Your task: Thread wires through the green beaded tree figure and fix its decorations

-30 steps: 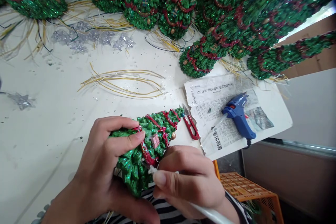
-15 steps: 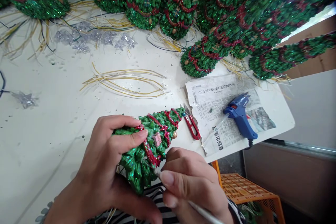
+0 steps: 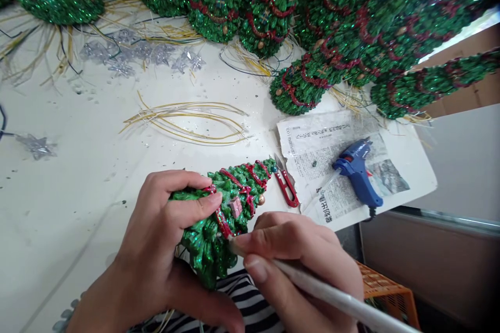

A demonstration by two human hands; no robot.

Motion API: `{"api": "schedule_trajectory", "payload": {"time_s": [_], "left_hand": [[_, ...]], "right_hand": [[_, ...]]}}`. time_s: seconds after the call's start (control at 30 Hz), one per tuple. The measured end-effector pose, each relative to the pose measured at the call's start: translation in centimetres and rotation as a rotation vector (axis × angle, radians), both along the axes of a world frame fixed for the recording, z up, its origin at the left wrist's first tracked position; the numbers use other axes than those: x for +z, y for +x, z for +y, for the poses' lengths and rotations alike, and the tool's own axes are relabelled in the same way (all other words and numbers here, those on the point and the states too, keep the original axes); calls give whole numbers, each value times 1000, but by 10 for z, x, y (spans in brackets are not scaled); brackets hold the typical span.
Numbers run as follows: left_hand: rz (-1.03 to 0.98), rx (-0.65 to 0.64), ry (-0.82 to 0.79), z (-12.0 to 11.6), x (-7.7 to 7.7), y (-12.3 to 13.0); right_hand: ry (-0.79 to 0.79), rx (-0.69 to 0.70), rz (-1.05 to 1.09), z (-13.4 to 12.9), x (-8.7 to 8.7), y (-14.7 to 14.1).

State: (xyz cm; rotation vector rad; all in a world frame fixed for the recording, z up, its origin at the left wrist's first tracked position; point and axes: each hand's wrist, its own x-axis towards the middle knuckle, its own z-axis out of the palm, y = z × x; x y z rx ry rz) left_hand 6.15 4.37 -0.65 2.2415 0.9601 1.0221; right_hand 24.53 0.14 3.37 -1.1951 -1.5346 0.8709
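A strip of white tabletop (image 3: 78,177) was left passable between the left hand (image 3: 156,234) and the loops of yellow wire (image 3: 183,122). Reach forward was barred by massed green glitter trees (image 3: 269,26), with silver stars (image 3: 125,54) lying before them. Between the hands, the way was blocked by a small green glitter tree (image 3: 219,213). Rightward passage from the right hand (image 3: 297,265) was obstructed by red-handled thread snips (image 3: 285,187) and a blue glue gun (image 3: 357,174) on newspaper (image 3: 308,145). Lower right, the way was crossed by a white rod (image 3: 332,296), above an orange crate (image 3: 390,291).
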Motion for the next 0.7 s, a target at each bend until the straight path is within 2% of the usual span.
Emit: {"api": "schedule_trajectory", "payload": {"time_s": [0.07,0.13,0.3,0.7], "left_hand": [[-14,25,-15,0,0,1],[-19,3,-8,1,0,0],[-18,-52,16,2,-1,-3],[-34,-10,-31,1,0,2]], "right_hand": [[-69,15,-25,3,6,2],[-74,57,-50,6,8,3],[102,134,-42,7,1,7],[153,59,-214,-7,5,10]]}}
